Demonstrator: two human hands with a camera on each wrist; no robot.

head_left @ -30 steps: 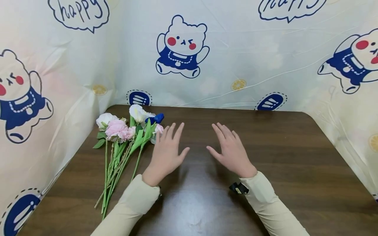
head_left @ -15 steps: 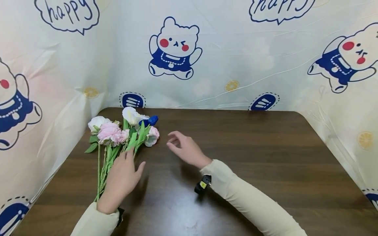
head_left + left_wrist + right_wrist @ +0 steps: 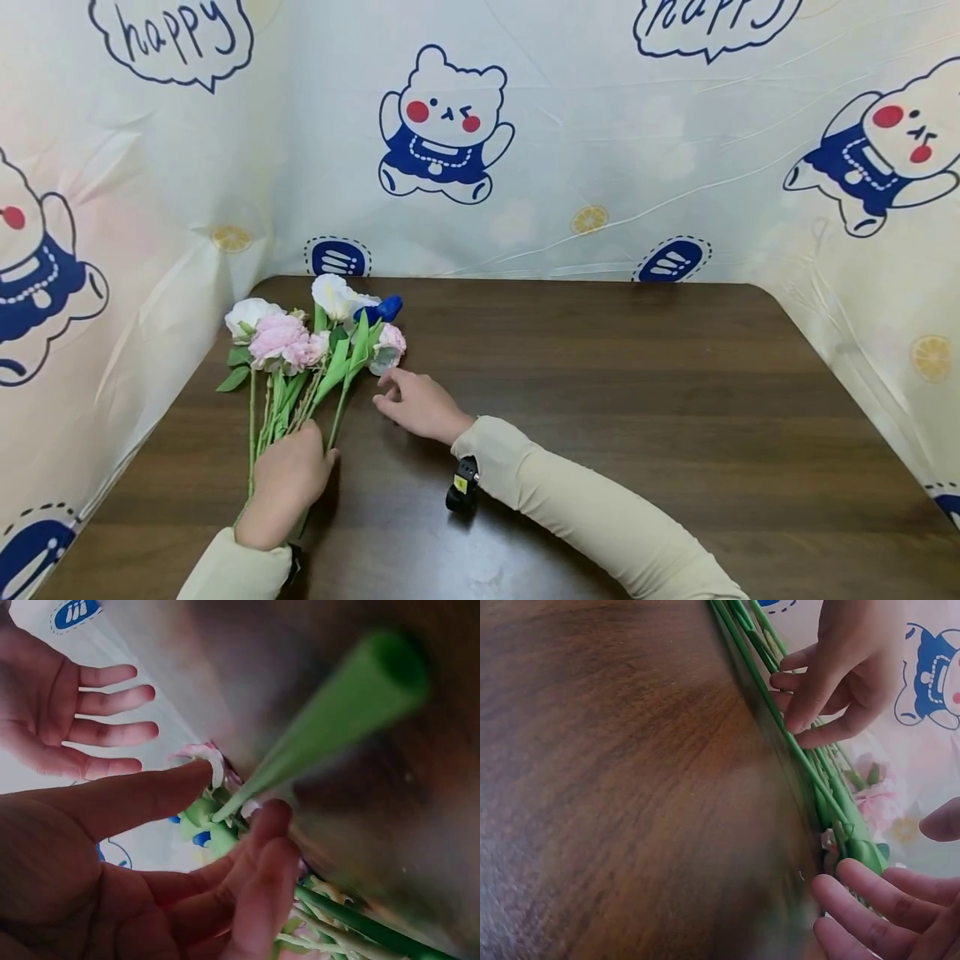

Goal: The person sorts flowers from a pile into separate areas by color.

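Observation:
Artificial flowers (image 3: 281,337) with white, pink and blue blooms and long green stems lie at the left of the table. My left hand (image 3: 288,471) is low over the stems, fingers curled and thumb bent around one green stem (image 3: 322,720); other stems (image 3: 367,930) pass beyond its fingers in the left wrist view. Just right of the blooms, my right hand (image 3: 420,404) hovers with loosely bent fingers and holds nothing. Nearest to it is a pink bloom (image 3: 390,343) at the bunch's right side. Contact between the right fingertips and that bloom cannot be told.
The brown wooden table (image 3: 600,417) stretches to the right of the hands. A printed cloth (image 3: 562,150) with cartoon bears stands around its back and sides. A black wrist camera (image 3: 462,485) hangs under the right sleeve.
My left hand has moved left and down onto the stems, its fingers curling. My right hand has travelled left toward the blooms. The head view has shifted slightly; the flowers stay lying.

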